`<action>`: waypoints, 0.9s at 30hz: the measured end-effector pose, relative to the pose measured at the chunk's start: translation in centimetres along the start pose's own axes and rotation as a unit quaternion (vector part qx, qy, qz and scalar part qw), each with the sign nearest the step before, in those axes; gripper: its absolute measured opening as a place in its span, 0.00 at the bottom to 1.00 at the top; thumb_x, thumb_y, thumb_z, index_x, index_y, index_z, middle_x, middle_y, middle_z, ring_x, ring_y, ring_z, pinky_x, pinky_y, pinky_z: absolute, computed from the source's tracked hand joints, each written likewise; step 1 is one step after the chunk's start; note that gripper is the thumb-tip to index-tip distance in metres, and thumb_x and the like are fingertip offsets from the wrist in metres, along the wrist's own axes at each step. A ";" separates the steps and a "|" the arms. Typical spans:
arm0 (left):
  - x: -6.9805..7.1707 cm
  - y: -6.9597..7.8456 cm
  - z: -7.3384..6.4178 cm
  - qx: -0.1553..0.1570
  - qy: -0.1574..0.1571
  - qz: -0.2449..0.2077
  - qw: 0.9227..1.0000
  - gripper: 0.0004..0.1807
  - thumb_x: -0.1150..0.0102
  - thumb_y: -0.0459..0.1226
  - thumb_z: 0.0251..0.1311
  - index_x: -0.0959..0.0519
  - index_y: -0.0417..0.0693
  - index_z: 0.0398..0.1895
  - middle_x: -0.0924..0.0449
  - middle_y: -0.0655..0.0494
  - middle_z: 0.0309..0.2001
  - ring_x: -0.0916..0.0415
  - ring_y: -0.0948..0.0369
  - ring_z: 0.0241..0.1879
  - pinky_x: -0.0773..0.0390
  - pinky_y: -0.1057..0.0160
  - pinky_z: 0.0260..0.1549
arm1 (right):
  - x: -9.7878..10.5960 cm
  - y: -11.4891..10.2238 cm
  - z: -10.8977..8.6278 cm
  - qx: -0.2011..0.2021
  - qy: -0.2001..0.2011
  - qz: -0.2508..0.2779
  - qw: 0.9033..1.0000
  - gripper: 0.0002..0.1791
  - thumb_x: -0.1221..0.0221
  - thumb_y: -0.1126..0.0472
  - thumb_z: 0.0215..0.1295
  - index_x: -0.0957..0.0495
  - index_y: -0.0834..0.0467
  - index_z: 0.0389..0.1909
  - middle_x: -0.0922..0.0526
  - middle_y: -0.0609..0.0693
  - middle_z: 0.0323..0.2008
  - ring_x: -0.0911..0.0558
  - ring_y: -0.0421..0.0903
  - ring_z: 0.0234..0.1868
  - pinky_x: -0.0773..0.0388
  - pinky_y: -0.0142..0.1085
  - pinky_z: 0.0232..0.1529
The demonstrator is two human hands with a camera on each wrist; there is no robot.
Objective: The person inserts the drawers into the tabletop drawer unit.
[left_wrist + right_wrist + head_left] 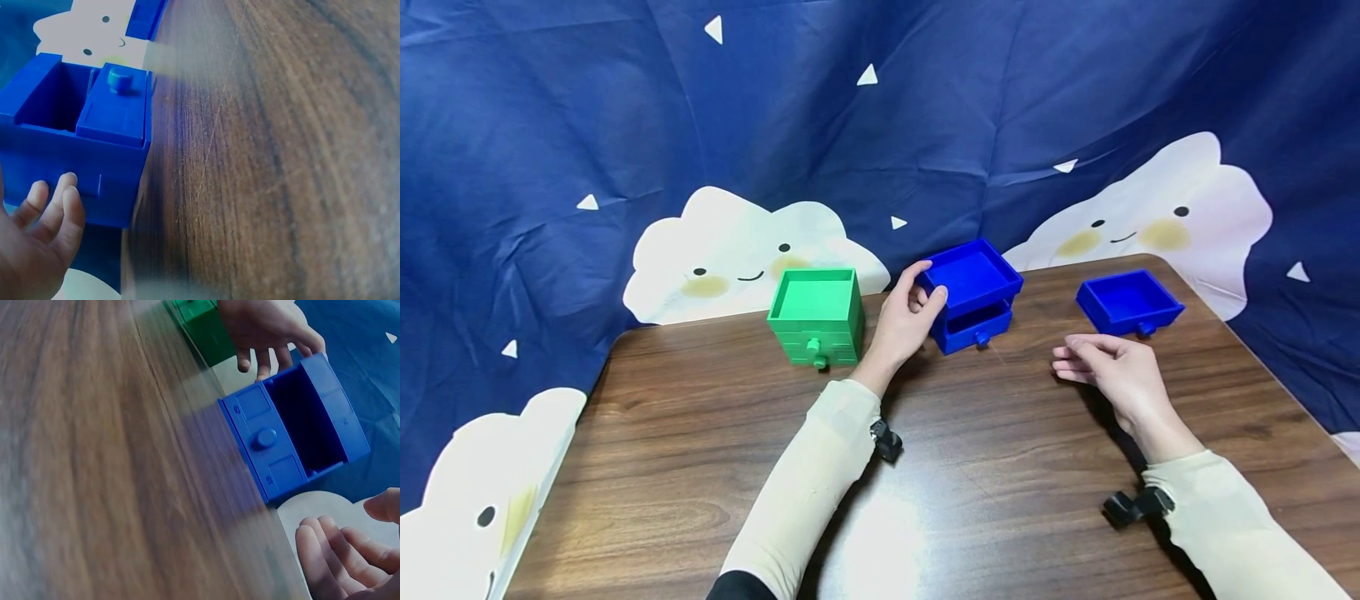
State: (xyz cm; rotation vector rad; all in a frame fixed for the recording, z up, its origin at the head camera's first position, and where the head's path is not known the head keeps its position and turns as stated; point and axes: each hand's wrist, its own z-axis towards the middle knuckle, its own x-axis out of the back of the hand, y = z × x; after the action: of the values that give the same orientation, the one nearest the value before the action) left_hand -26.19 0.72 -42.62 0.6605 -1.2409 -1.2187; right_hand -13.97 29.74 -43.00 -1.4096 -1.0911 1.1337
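Observation:
My left hand (904, 321) holds the left side of a small blue drawer cabinet (973, 279), thumb at the front top corner and forefinger at the top rim. In the left wrist view its other fingers lie against the cabinet's side wall. The cabinet's upper slot (306, 419) gapes empty, while the lower drawer (115, 109), with a round knob, sits in its place. To the right, a loose blue drawer (1127, 302) stands on the table, knob facing the front. My right hand (1120, 375) hovers just in front of that drawer, fingers loosely bent, holding nothing.
Left of the blue cabinet stands a green drawer cabinet (816, 321), both its drawers pushed in. Everything rests near the back edge of a brown wooden table (700, 467). Behind it hangs a dark blue cloth (805, 108) with white clouds and triangles.

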 end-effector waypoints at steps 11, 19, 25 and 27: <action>-0.1 -0.1 0.0 0.001 0.002 0.004 1.000 0.28 0.39 0.47 0.75 0.28 0.57 0.76 0.31 0.62 0.37 0.33 0.66 0.33 0.31 0.70 0.37 | 1.9 0.2 0.1 -0.008 0.016 0.020 1.000 0.11 0.38 0.62 0.79 0.11 0.48 0.36 0.06 0.47 0.31 0.06 0.42 0.31 0.10 0.34 0.38; 0.0 0.0 -0.1 0.001 0.005 0.000 1.000 0.28 0.38 0.46 0.75 0.27 0.57 0.76 0.31 0.62 0.37 0.33 0.66 0.33 0.31 0.70 0.37 | 2.8 0.2 0.0 -0.010 0.025 0.018 0.999 0.12 0.38 0.62 0.79 0.11 0.48 0.35 0.06 0.46 0.31 0.06 0.42 0.31 0.10 0.34 0.37; -0.1 0.0 0.0 0.001 0.006 0.001 1.000 0.28 0.39 0.46 0.75 0.27 0.57 0.76 0.31 0.62 0.37 0.32 0.66 0.33 0.31 0.70 0.37 | 3.7 0.1 -0.2 -0.003 0.032 0.023 0.999 0.12 0.38 0.62 0.79 0.10 0.48 0.35 0.06 0.46 0.31 0.07 0.42 0.30 0.10 0.34 0.36; -0.1 0.0 0.0 0.002 0.004 0.002 1.000 0.28 0.39 0.47 0.75 0.27 0.58 0.76 0.31 0.62 0.37 0.32 0.66 0.33 0.31 0.70 0.38 | 4.0 0.0 -0.3 -0.003 0.039 0.028 0.999 0.11 0.38 0.62 0.79 0.10 0.49 0.36 0.06 0.47 0.30 0.07 0.42 0.30 0.10 0.34 0.36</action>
State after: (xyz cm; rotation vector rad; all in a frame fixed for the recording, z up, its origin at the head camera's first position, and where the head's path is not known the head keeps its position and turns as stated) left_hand -26.16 0.80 -42.65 0.6645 -1.2375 -1.2105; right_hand -13.04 33.63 -43.43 -1.4851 -1.0078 1.1064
